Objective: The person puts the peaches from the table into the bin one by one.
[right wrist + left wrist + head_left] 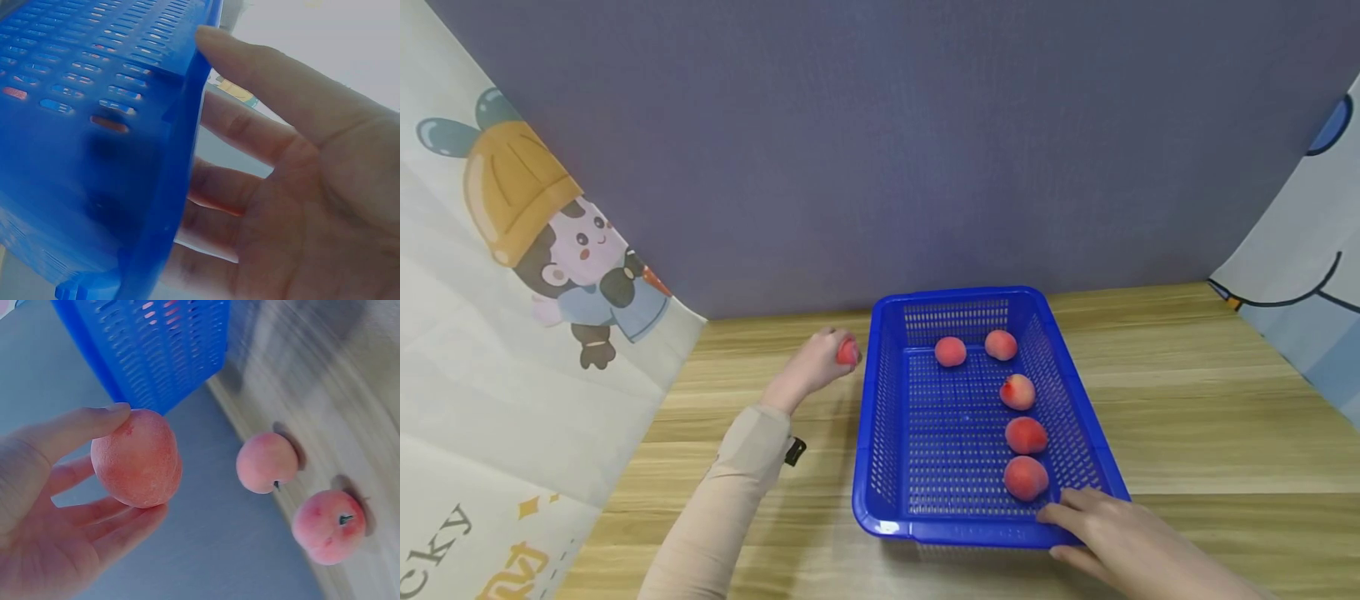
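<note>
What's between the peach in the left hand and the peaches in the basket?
The blue basket's left wall, then its bare floor, in the head view.

Table (1210,400): light brown wood grain, streaks running side to side. Blue plastic basket (970,531) standing upright on it, top open, walls slotted, long sides running front to back. In left wrist view, pale pink peach (267,459) directly on table, apart from basket; redder peach (326,530) just beside it, stem showing, farther from basket.
</note>
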`<state>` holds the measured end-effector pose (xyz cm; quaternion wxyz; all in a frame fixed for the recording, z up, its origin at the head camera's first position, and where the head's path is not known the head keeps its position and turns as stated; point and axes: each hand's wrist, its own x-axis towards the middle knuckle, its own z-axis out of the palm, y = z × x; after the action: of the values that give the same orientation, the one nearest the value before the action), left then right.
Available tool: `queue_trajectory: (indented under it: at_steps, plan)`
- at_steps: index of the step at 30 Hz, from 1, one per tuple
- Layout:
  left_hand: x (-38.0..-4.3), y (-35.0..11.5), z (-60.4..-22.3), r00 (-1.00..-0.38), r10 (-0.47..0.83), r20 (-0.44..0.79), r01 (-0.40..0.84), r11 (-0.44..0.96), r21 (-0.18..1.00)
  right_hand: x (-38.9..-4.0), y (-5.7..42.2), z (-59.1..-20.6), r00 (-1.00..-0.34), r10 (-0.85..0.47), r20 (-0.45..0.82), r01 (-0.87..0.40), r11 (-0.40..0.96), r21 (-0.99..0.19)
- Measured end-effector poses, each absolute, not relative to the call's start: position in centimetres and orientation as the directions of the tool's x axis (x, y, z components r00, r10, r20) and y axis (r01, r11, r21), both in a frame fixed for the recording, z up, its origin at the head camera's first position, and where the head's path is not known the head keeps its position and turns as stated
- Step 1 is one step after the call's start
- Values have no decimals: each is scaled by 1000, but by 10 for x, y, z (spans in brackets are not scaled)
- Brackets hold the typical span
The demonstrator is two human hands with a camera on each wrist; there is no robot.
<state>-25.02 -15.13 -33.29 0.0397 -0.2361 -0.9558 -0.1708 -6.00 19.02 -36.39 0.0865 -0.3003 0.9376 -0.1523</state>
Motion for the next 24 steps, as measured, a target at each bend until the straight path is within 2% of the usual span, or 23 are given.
queue_trajectory:
  at_steps: [11, 17, 24]
  plan:
    - [-245, -144, -313, -889, 429, 159, 457, 832, 315, -60, 189, -361, -815, -562, -141, -482, 793, -373]
    - [-242, -139, -304, -890, 431, 147, 455, 828, 329, -60, 190, -362, -812, -572, -115, -502, 787, -359]
    - [-243, -126, -294, -875, 452, 172, 483, 825, 294, -60, 191, -364, -809, -581, -89, -522, 780, -345]
